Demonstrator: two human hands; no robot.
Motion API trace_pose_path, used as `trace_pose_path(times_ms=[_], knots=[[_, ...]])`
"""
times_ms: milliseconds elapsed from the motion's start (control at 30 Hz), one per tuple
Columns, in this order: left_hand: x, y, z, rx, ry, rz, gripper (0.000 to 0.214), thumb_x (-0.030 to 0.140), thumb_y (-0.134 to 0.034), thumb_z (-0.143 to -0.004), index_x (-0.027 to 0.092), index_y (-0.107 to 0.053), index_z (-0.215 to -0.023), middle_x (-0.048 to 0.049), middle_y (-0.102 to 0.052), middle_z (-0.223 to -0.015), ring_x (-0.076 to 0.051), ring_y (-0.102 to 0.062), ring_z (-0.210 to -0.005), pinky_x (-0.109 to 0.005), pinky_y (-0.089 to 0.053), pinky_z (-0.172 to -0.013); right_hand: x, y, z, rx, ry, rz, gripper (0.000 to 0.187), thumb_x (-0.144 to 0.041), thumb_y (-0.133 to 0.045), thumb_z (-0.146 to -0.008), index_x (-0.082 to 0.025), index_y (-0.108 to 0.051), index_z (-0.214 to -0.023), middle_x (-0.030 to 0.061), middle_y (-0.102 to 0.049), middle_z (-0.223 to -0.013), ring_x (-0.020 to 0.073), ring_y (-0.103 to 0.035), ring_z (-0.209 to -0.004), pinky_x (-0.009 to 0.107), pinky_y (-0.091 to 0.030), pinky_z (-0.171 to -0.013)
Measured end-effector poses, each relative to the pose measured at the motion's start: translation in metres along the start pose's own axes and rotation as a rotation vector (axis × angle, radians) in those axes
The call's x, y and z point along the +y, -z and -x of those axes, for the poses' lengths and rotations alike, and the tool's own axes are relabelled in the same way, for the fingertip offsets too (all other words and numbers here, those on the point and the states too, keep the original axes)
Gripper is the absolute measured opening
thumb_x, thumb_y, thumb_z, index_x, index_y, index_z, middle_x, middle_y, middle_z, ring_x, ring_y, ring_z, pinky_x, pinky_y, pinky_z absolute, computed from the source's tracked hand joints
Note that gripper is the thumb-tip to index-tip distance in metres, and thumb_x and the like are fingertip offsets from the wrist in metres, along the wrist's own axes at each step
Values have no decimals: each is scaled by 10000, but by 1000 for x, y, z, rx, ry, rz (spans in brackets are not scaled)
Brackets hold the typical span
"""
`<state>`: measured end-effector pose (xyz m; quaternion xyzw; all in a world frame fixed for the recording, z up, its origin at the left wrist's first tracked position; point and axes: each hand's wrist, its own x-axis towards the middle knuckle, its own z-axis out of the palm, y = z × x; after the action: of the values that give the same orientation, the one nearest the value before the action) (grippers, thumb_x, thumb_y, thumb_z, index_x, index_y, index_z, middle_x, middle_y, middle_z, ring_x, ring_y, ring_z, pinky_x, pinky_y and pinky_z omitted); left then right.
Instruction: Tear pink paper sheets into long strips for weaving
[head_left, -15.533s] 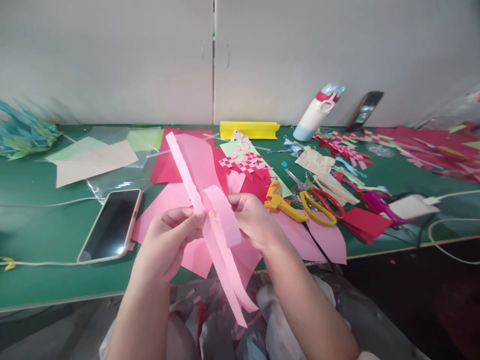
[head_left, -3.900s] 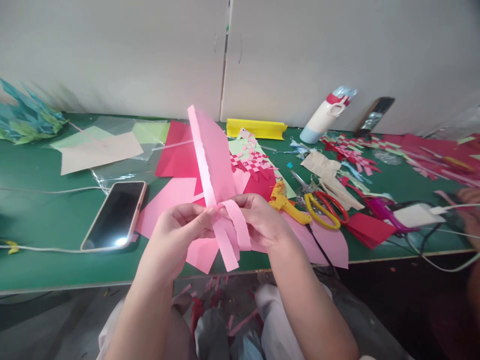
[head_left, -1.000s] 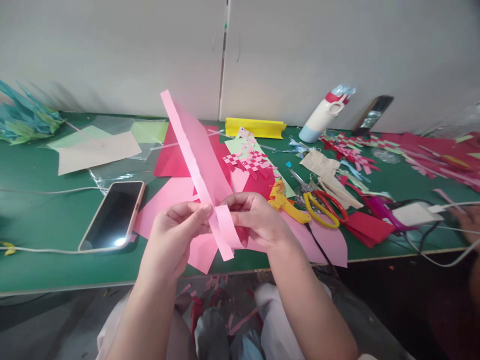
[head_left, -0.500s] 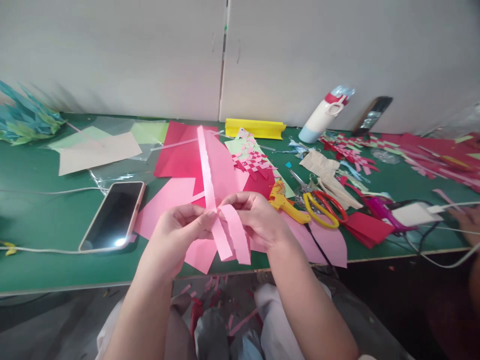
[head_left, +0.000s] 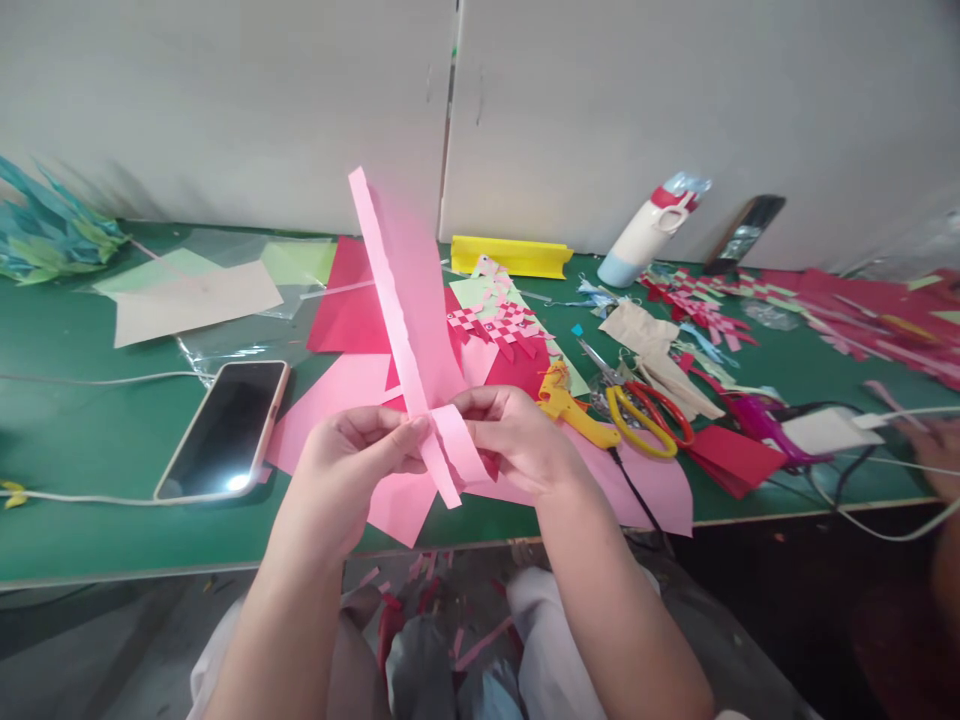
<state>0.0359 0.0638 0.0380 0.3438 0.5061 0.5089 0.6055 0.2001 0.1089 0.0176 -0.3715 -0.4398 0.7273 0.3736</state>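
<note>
Between my two hands is a sheet of pink paper (head_left: 415, 310) with a wavy folded or torn strip along its left side, standing up and leaning left. My left hand (head_left: 367, 455) pinches the strip's lower part between thumb and fingers. On the other side my right hand (head_left: 510, 440) is closed on the curled lower end of the same paper, its thumb hidden in part. Below the fingers the strip's loose tail hangs over the green table (head_left: 67, 420). Under the hands lie pink and red paper sheets (head_left: 322, 400).
To the left rests a phone (head_left: 225, 430) with a cable. Right of my hands are a yellow glue gun (head_left: 574, 405), scissors (head_left: 645, 420) and red paper (head_left: 735, 458). A bottle (head_left: 649, 230) stands behind, near woven paper pieces (head_left: 510, 325). At the right edge shows another person's hand (head_left: 937, 450).
The pink paper's upper end has swung up and to the left, and more of the sheet shows. The curled end has turned to the right. Both hands have stayed nearly in place.
</note>
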Motion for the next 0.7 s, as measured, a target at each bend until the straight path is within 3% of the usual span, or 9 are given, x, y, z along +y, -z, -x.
trace_pose_path(times_ms=[100, 267, 700], knots=[[1, -1, 1, -14, -10, 20, 129, 257, -766, -671, 153, -701, -633, -12, -683, -606, -100, -628, -553, -182, -526, -565, 0, -3, -1, 8, -19, -77, 215, -227, -822, -556, -162, -695, -718, -14, -667, -665, 103, -614, -586, 233, -490, -573], [0, -2, 2, -53, -19, 62, 102, 235, -742, -709, 152, -712, -658, -6, -686, -622, -79, -620, -557, -159, -522, -579, -3, -8, 0, -15, -30, -156, 227, -202, -836, -519, -163, -690, -688, -30, -652, -632, 84, -589, -532, 212, -473, -522], [0, -4, 2, -49, -21, 77, 109, 225, -738, -718, 152, -706, -643, 17, -660, -595, -52, -594, -542, -126, -497, -560, -3, -7, -2, -37, 29, -140, 184, -233, -829, -556, -170, -699, -669, -28, -640, -618, 68, -568, -527, 186, -455, -504]])
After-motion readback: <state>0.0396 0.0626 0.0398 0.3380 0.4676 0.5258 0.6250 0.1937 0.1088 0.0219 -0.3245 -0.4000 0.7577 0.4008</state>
